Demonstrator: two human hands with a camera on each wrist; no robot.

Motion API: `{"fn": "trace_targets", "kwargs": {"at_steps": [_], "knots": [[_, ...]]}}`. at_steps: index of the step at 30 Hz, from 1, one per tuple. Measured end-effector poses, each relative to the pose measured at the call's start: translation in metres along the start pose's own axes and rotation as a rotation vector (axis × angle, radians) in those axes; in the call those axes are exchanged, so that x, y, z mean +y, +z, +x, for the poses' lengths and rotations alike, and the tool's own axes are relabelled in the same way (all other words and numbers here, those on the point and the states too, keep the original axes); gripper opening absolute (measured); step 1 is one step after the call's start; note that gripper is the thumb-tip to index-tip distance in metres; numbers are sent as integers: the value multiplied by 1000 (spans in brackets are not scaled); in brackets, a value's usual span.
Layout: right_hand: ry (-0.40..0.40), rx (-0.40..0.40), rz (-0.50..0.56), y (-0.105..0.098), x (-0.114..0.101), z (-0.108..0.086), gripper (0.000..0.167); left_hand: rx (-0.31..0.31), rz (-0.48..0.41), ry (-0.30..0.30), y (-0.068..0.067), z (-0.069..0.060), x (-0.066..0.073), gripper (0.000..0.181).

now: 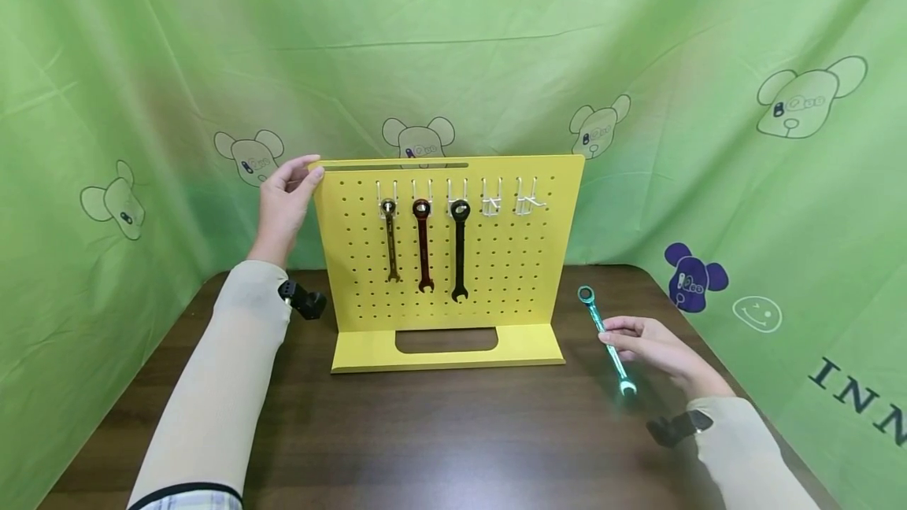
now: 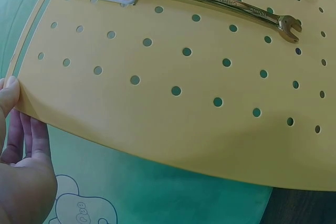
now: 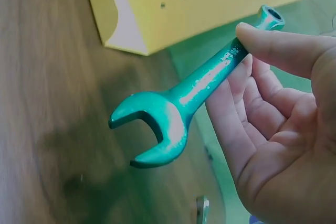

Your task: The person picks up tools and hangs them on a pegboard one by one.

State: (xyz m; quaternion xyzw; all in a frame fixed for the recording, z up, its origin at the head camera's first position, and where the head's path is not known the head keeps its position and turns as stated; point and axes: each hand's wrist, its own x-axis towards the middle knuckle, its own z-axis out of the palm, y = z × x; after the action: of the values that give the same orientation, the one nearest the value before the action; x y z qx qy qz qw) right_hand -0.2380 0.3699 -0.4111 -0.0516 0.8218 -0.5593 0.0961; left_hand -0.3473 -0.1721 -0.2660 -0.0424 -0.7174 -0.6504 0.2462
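Note:
My left hand [image 1: 283,199] pinches the top left corner of a yellow pegboard [image 1: 510,274], thumb on the front and fingers behind. In the left wrist view the same hand [image 2: 26,145] is cut off by the frame edge. A teal combination wrench [image 1: 608,341] is pinched between the thumb and fingers of my right hand [image 1: 655,349], above the table right of the board. The right wrist view shows its open jaw end [image 3: 168,124] closest to the camera. On the board hang a gold-toned wrench [image 1: 391,246], a dark red wrench [image 1: 423,250] and a black wrench [image 1: 460,254].
White wire hooks [image 1: 491,199] and another hook [image 1: 527,199] on the board's right hold no wrench. The board's base stands on a dark wooden table [image 1: 439,431]. Green printed cloth [image 1: 496,38] surrounds the table. A small metallic piece [image 3: 202,210] is partly visible low in the right wrist view.

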Motion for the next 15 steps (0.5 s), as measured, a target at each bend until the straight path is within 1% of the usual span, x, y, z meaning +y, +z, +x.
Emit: {"fn": "trace_targets", "kwargs": {"at_steps": [6,9,15], "knots": [[-32,-8,-22,12,-12,11,51,2,1,1,-1,0,0,33],[-51,-12,-22,19,-20,17,49,3,4,2,-1,0,-1,34],[-100,-36,7,35,-36,26,36,-2,-1,-4,0,0,0,33]]}}
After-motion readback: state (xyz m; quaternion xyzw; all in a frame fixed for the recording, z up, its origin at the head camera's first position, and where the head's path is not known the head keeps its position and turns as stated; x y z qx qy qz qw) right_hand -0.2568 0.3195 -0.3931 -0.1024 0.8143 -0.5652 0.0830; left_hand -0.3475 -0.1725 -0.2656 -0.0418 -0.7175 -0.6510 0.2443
